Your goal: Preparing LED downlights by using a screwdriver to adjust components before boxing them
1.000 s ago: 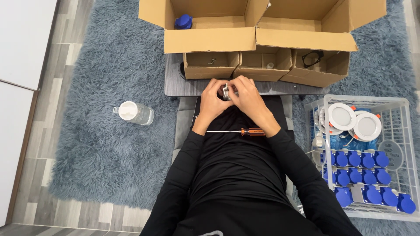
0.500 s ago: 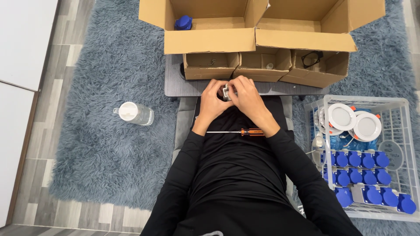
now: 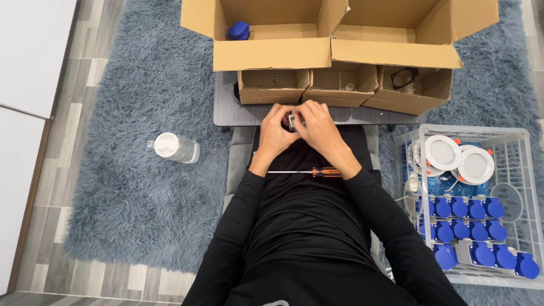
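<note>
Barely any change over the last second. Your left hand and right hand are a touch tighter together around the small grey part, with your right fingers curled slightly further over its top, so a bit less of it shows than before. Your right wrist has crept a hair toward the screwdriver on your lap. Whether the part itself has turned between your fingers is too small to tell. Your view has not shifted.

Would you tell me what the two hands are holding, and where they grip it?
Both the left hand and right hand pinch a small grey part between their fingertips; exact grip points are hidden.
</note>
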